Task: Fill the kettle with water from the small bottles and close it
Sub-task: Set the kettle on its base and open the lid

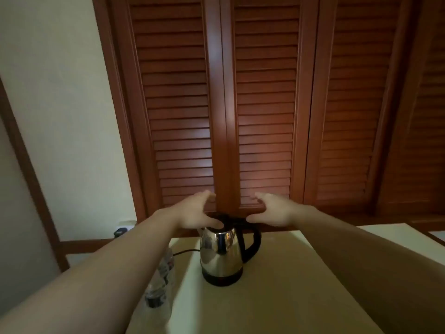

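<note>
A steel kettle [221, 254] with a black lid, handle and base stands on a pale table [277, 297]. Its handle points right. My left hand [197, 210] hovers over the lid's left side with fingers spread, the thumb near the lid. On the other side my right hand [269, 210] is held the same way, thumb near the top of the handle. Neither hand holds anything. Two small clear bottles [161, 283] with dark caps stand at the table's left edge, partly hidden behind my left forearm.
Wooden louvred doors [240, 104] fill the wall behind the table. The kettle's black cord [185, 252] runs left toward a wall socket [122, 230]. A white wall is on the left.
</note>
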Tool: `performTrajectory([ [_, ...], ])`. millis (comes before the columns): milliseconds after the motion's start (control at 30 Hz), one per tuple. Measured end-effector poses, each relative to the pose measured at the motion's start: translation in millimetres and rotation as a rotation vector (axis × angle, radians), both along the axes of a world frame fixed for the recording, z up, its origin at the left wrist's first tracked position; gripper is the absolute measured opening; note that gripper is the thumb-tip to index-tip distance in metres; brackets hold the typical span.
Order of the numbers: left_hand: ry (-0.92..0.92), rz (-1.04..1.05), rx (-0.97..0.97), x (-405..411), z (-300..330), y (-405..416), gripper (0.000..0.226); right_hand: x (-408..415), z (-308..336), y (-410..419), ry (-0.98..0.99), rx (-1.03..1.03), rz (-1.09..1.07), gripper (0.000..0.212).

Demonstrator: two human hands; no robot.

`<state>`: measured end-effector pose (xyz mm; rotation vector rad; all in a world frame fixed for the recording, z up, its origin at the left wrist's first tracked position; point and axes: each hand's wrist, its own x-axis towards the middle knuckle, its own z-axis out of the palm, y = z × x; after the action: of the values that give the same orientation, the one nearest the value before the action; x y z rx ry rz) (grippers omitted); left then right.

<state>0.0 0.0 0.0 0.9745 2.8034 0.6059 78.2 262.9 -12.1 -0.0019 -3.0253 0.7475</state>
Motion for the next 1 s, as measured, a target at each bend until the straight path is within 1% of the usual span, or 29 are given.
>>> performTrajectory([
  [67,-0.035,0.016,0.032,-2.3,-8.0,4.6,0.108,-6.2,-14.3,-1.1,-0.018,-0.009,0.001,0.084],
  [133,-0.047,0.042,0.002,-5.6,-25.0,9.4,0.115,-14.3,-37.3,-0.2,-0.045,0.018,0.008,0.081],
  [233,-0.043,0.081,-0.027,-16.3,-51.5,16.0,0.127,-25.4,-63.8,-0.8,-0.007,-0.027,0.005,0.061],
  [300,-0.037,0.104,-0.014,-22.1,-65.0,15.4,0.126,-30.2,-78.7,-0.8,0.03,-0.058,0.002,0.053],
  [433,0.02,0.14,0.052,-32.0,-81.5,15.1,0.119,-39.4,-101.0,4.5,0.106,-0.172,-0.008,0.044],
  [567,-0.041,0.176,0.147,-36.8,-90.8,16.8,0.11,-44.9,-114.2,8.0,0.202,-0.248,-0.023,0.028],
  [667,-0.038,0.185,0.218,-37.9,-95.2,16.3,0.102,-46.4,-118.0,8.0,0.246,-0.282,-0.029,0.021],
  [833,0.011,0.16,0.31,-27.6,-96.9,16.2,0.091,-42.2,-116.6,12.7,0.286,-0.282,-0.003,0.019],
  [1000,0.084,0.176,0.371,-13.5,-79.9,26.6,0.113,-22.9,-90.1,21.0,0.353,-0.233,-0.007,0.014],
])
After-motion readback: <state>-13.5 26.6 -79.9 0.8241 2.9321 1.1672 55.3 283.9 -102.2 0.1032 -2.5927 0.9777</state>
